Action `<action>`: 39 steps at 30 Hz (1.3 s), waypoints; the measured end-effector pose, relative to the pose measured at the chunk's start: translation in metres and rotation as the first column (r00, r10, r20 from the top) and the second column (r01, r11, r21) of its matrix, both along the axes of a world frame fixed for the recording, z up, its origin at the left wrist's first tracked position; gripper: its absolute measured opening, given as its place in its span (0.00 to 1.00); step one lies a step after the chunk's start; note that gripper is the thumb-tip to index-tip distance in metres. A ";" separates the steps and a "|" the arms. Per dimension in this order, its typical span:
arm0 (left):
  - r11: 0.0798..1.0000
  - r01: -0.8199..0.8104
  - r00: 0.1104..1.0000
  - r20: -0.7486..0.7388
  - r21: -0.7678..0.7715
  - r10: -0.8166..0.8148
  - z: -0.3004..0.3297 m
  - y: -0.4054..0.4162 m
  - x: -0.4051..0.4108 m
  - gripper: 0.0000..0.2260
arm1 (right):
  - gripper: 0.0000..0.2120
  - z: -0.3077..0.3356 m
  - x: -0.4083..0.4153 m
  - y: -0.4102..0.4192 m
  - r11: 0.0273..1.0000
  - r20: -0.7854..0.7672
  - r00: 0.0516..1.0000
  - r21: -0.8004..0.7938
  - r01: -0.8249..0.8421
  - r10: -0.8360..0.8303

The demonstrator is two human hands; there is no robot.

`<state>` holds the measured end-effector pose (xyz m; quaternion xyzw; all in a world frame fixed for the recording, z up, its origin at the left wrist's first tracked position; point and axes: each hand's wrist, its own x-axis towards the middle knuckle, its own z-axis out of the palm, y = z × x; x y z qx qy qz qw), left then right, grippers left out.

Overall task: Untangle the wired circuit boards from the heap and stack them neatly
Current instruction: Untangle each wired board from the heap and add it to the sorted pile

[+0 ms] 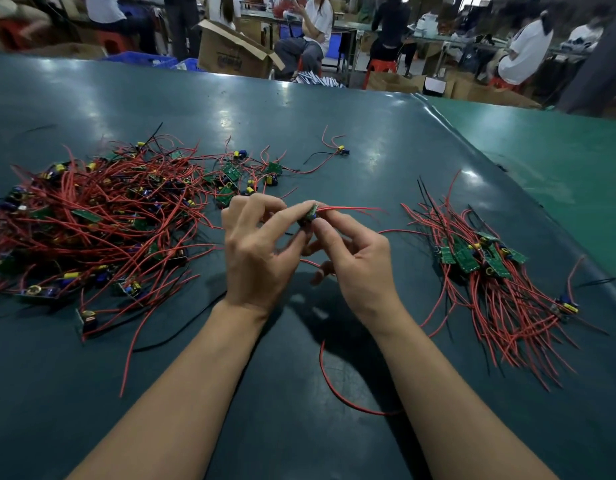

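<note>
Head view showed both forearms reaching forward over the dark green table (299,109). The left hand (256,251) and right hand (355,261), fingers curled, pinched one small circuit board (309,214) between them, midway between the tangled heap (98,216) and the stack (479,258).

A tangled heap (92,230) of red-wired green boards lies left; a neater stack (483,258) lies right.
</note>
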<state>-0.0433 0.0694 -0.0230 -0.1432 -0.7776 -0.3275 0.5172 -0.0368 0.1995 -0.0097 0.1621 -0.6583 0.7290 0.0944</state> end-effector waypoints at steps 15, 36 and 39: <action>0.976 0.051 0.998 -0.030 -0.213 -0.059 0.001 0.005 -0.005 0.03 | 0.09 0.007 -0.019 0.023 0.847 0.253 0.868 -0.225 0.482 -0.427; 0.979 0.042 0.995 -0.081 -0.200 -0.059 -0.001 -0.004 -0.004 0.08 | 0.16 -0.002 0.003 0.001 0.988 0.236 0.962 0.030 -0.148 0.137; 0.971 0.099 0.992 -0.052 -0.218 -0.113 0.000 -0.003 -0.004 0.08 | 0.18 0.000 0.003 0.006 0.996 0.218 0.973 0.035 -0.082 0.072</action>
